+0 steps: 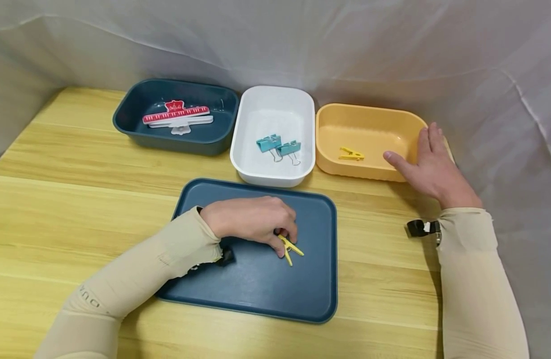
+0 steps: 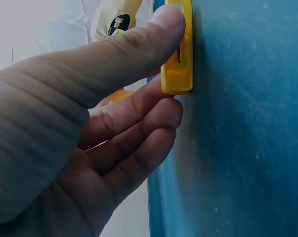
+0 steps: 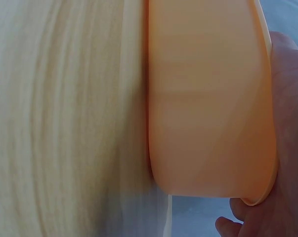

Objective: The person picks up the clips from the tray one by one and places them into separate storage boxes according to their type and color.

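My left hand [image 1: 253, 217] pinches a yellow clothespin [image 1: 294, 248] between thumb and fingers, low over the dark blue tray [image 1: 257, 291]. The clothespin's two legs splay toward the tray's right side; the rest is under the fingertips. In the left wrist view the thumb presses along the clothespin [image 2: 177, 81], which stands close to the tray's surface. My right hand [image 1: 439, 172] lies on the right end of the orange bin [image 1: 356, 170], fingers straight and thumb reaching over the rim. Another yellow clothespin [image 1: 352, 154] lies inside that bin.
Left of the orange bin stands a white bin [image 1: 275, 180] with teal binder clips [image 1: 269, 143]. Farther left, a dark blue bin [image 1: 177, 142] holds a red piano-key clip [image 1: 177, 114] and a white clip [image 1: 181, 127]. A pale curtain [image 1: 275, 45] hangs behind.
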`<state>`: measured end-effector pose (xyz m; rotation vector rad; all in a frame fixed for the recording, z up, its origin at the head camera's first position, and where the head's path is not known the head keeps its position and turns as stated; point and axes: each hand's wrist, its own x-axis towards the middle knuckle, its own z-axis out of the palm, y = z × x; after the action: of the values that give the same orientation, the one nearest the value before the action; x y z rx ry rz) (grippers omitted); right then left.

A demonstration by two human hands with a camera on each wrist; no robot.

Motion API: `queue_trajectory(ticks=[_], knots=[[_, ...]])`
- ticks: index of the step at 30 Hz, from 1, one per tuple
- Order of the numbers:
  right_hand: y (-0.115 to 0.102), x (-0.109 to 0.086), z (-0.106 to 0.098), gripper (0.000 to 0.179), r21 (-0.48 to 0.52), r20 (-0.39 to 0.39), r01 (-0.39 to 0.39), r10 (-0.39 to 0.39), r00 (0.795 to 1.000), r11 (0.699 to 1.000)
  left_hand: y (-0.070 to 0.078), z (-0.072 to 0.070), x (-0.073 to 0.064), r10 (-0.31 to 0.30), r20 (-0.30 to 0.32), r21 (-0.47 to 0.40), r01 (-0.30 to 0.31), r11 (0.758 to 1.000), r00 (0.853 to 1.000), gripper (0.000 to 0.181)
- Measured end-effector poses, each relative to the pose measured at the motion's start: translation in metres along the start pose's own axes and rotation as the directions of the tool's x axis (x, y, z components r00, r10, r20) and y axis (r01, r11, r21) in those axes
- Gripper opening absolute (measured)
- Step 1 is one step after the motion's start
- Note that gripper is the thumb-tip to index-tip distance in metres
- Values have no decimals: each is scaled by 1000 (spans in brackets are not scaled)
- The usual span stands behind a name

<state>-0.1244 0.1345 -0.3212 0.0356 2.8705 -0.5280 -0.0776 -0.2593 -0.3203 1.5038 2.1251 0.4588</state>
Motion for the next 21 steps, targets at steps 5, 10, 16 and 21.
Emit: queue_trajectory(ticks=[5,10,16,21], knots=[[0,0,0,110,-1,0,1,-1,1000,1000,-1,1,1,3,-1,9,-3,1000,1000,15],[1,1,1,111,-2,1,-1,1,1000,1000,-1,0,0,-4,-5,11,4,1000,1000,14],[1,1,0,111,-3,5,1,-1,1000,1000,0,1,0,-33,-26,35,34,999,999,19],[1,1,1,111,-3,4,2,-2,1000,1000,1,1,1,-43,-25,39,44,998,999,26]])
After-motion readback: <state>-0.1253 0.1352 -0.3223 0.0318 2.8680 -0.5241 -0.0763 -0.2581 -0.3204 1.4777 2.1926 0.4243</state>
